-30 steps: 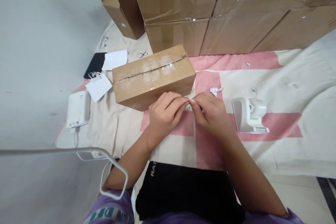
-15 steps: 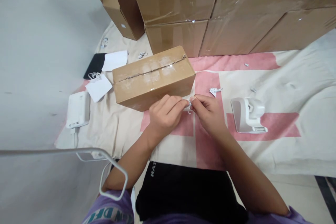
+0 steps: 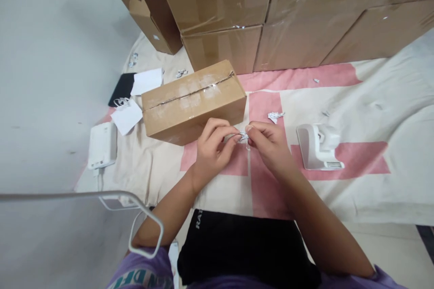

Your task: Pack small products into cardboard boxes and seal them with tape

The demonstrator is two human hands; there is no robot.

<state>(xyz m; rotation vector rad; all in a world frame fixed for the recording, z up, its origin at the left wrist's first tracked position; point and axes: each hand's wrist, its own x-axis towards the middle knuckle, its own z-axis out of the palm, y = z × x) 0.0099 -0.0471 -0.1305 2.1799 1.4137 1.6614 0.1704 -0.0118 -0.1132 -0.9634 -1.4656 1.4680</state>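
A small crumpled scrap of paper [image 3: 243, 136], white with dark marks, is between my two hands in front of the closed cardboard box [image 3: 195, 99]. My left hand [image 3: 215, 146] pinches its left end between thumb and fingertips, the other fingers curled. At the other end, the thumb and forefinger of my right hand [image 3: 269, 144] close on the same scrap. Another crumpled paper piece [image 3: 275, 117] lies on the cloth just beyond my right hand. The box is close to my left knuckles, and its top seam carries clear tape.
Large taped cartons [image 3: 291, 31] stand along the back, with an open box [image 3: 154, 18] at far left. A white tape dispenser [image 3: 320, 146] sits to the right. On the left are a white power bank [image 3: 102, 145], paper sheets [image 3: 127, 116] and a dark flat object [image 3: 121, 90].
My left fingers have shifted and loosened slightly, so more of the paper scrap shows between the hands. The view has moved a little; the box and other objects stay in place.
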